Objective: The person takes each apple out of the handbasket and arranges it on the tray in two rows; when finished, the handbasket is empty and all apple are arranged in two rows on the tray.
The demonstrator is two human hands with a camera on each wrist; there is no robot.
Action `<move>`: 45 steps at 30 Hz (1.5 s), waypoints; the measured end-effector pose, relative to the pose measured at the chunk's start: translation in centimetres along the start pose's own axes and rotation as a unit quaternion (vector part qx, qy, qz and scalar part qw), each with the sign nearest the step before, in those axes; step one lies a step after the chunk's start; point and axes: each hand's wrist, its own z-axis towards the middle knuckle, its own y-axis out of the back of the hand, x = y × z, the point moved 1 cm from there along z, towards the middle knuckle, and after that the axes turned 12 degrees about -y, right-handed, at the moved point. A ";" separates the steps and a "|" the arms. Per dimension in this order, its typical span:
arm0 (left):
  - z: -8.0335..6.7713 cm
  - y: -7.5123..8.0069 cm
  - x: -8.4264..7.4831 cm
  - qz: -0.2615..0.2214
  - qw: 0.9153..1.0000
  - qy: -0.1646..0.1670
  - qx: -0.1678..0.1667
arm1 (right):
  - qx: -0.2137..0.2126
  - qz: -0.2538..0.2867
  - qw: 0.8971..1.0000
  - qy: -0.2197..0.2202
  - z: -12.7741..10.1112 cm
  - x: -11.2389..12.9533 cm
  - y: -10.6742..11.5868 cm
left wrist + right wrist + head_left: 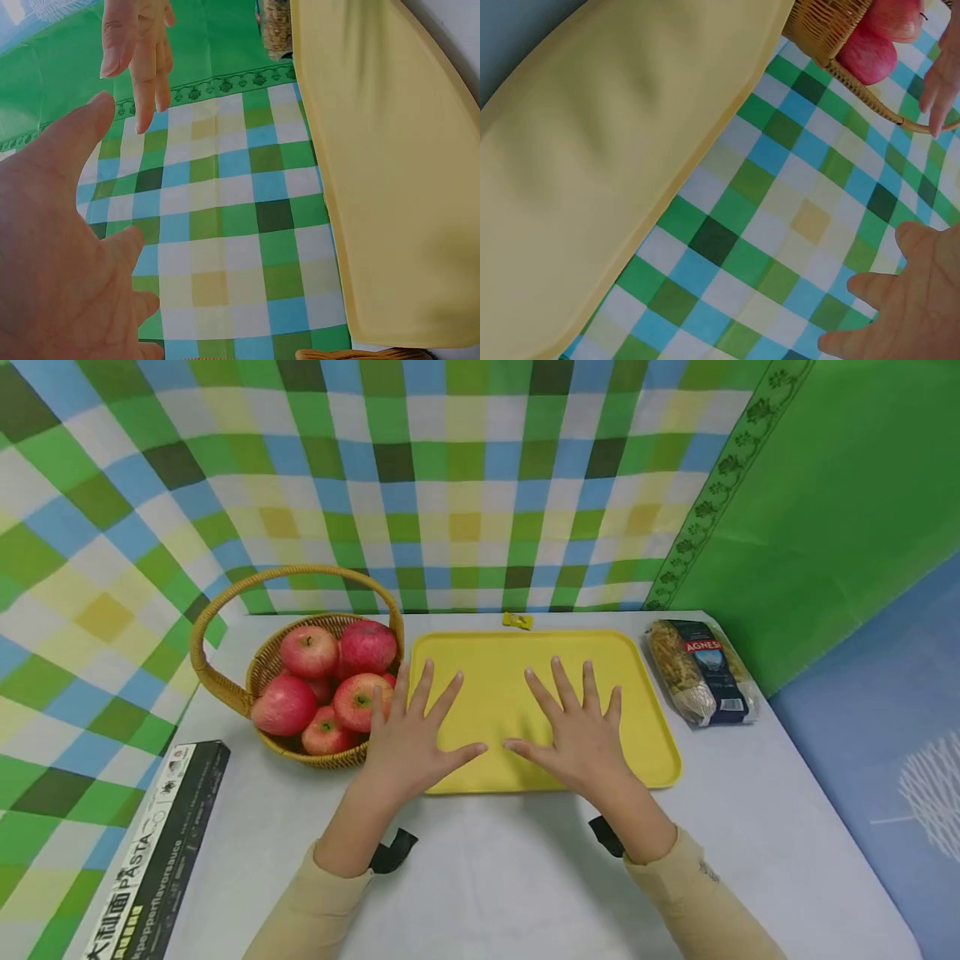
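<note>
Both hands hover with fingers spread, holding nothing. The left hand (408,739) is over the left edge of a yellow tray (487,693), its fingers in front of part of an apple basket. My right hand (585,735) is above the tray's right half, thumb pointing toward the other thumb. In the left wrist view the left palm (52,240) shows at the left, with the other hand beyond it. The right wrist view has the right hand's fingers (907,300) at the lower right, apart from any object.
A handled wicker basket (322,762) of several red apples (309,652) stands left. A black-and-white pasta box (161,852) lies at the left edge. A pasta bag (701,672) lies right of the tray; a small yellow packet (517,621) sits behind it. Checked cloth (465,485) hangs at the back.
</note>
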 end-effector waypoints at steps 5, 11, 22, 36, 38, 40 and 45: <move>-0.2 -0.1 -0.2 0.013 1.000 -0.008 0.010 | 0.005 -0.009 1.000 -0.002 -0.1 0.1 -0.3; -0.5 -0.1 -0.2 0.025 1.000 -0.014 0.010 | 0.001 -0.014 1.000 0.003 -0.2 0.2 -0.6; -1.9 0.1 1.0 0.017 1.000 0.007 -0.021 | -0.035 0.004 0.998 0.042 0.2 1.2 -0.9; -5.5 -0.4 4.7 -0.050 0.982 0.074 -0.165 | -0.035 0.037 0.992 0.114 1.7 4.9 -2.0; -6.3 -0.8 5.4 -0.053 0.976 0.092 -0.188 | -0.036 0.040 0.991 0.126 2.1 5.7 -2.2; -7.1 -1.2 6.1 -0.063 0.969 0.118 -0.206 | -0.038 0.044 0.989 0.138 2.4 6.5 -2.3; -9.5 -2.2 7.6 -0.099 0.940 0.204 -0.256 | -0.041 0.063 0.982 0.173 2.9 8.5 -2.4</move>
